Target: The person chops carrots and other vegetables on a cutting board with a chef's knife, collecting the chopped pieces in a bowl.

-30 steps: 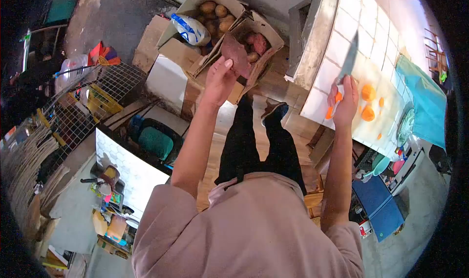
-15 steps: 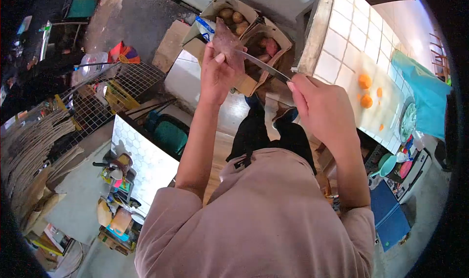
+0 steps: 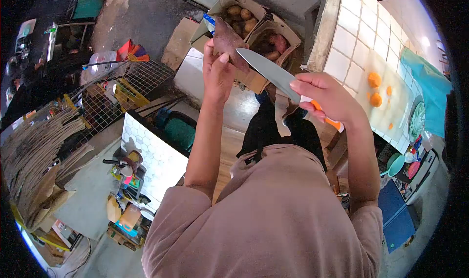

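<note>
- Head view, left hand (image 3: 218,77): it pinches a purple-red tuber (image 3: 228,42), thumb pressed on the near face and the other fingers largely hidden behind. Gripping the lower left side seems meant to leave the top and right edge bare, away from the fingers.
- Head view, right hand (image 3: 328,99): it is closed around the handle of a knife (image 3: 269,71), thumb near the blade's base. The blade runs towards 10 o'clock, probably so angled to keep the cutting part well away from the right hand's own fingers.
- The tuber lies at 12 to 1 o'clock of the left hand, in its grasp, and at 10 o'clock of the right, well apart from that hand. The blade's tip overlaps its right edge in view; whether they touch, I cannot tell.
- Beyond the left hand, at 1 o'clock, round brown potatoes (image 3: 245,15) and red tubers (image 3: 280,42) sit in adjoining cardboard boxes, likely to keep the kinds apart.
- At 3 o'clock of the right hand, orange pieces (image 3: 374,79) rest on a pale board (image 3: 399,93) on the tiled counter (image 3: 349,36), the board presumably shielding the tiles.
</note>
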`<state>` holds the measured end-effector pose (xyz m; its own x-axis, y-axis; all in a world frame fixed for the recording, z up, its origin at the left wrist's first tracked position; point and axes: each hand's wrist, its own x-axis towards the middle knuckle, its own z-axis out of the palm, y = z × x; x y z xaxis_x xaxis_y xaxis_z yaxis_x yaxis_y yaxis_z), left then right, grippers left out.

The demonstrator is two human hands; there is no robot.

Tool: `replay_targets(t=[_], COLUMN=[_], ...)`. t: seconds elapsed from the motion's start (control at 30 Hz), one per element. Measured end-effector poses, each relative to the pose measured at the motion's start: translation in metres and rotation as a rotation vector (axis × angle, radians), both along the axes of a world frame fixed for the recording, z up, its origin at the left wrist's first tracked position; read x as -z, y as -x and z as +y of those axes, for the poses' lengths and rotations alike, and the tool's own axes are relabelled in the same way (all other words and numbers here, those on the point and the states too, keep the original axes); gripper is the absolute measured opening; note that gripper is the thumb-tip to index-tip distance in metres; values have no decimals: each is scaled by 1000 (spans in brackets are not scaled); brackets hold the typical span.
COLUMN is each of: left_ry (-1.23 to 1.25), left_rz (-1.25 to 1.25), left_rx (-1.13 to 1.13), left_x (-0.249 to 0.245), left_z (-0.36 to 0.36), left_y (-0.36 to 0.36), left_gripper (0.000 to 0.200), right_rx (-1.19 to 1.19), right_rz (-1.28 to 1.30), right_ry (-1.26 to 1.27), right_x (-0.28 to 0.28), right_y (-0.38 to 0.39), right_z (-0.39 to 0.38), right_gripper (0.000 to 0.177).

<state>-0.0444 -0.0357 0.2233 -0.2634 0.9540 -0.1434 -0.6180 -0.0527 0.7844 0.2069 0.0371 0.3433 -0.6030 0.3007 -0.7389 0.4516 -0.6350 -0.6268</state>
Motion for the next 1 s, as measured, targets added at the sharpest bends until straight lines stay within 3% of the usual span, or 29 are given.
replay_targets(t=[0.03, 0.1, 0.13, 0.23, 0.3, 0.33, 0.4, 0.43, 0.5, 0.53, 0.6, 0.63, 0.7, 0.77, 0.83, 0.9, 1.0], left_ry=[-2, -55, -54, -69, -11, -2, 189, 190, 522, 524, 786, 781, 780, 660, 539, 733, 810], left_rz=[4, -91, -89, -130, -191, -212, 257, 234, 1002, 992, 1282, 1275, 1751, 1831, 1898, 1736, 1718], left_rx=[-1, -34, -35, -29, -24, -12, 125, 140, 416, 429, 687, 696, 743, 636, 525, 639, 609], left_x=[0, 1, 2, 9, 23, 37, 83, 112, 171, 190, 230, 256, 310, 366, 375, 378, 375], left_z=[3, 5, 7, 12, 15, 17, 29, 34, 46, 56, 77, 84, 89, 107, 122, 136, 144], left_y=[-1, -5, -5, -5, -4, -3, -7, -15, -26, -35, -58, -64, -77, -94, -113, -129, -137], left_gripper=[62, 46, 46, 49, 53, 53, 66, 66, 64, 64, 61, 61, 64, 69, 74, 81, 88], right_rx=[-1, 153, 151, 353, 594, 605, 724, 732, 771, 795, 798, 797, 827, 927, 896, 864, 892], right_rz=[4, 100, 102, 116, 15, -8, -153, -180, -274, -246, -235, -210, -236, -288, -276, -259, -223], right_ry=[-2, 311, 312, 203, -93, -93, -356, -361, -333, -254, -250, -256, -247, -287, -241, -198, -229], right_x=[5, 10, 12, 20, 32, 48, 89, 100, 123, 131, 144, 145, 139, 139, 138, 140, 145], right_y=[-4, -8, -12, -29, -45, -58, -92, -105, -121, -126, -130, -127, -118, -113, -121, -127, -124], right_z=[1, 0, 0, 1, 9, 14, 19, 16, 13, 9, 5, 5, 4, 7, 8, 7, 7], right_gripper=[28, 27, 27, 28, 29, 29, 29, 29, 30, 28, 27, 26, 24, 25, 24, 24, 24])
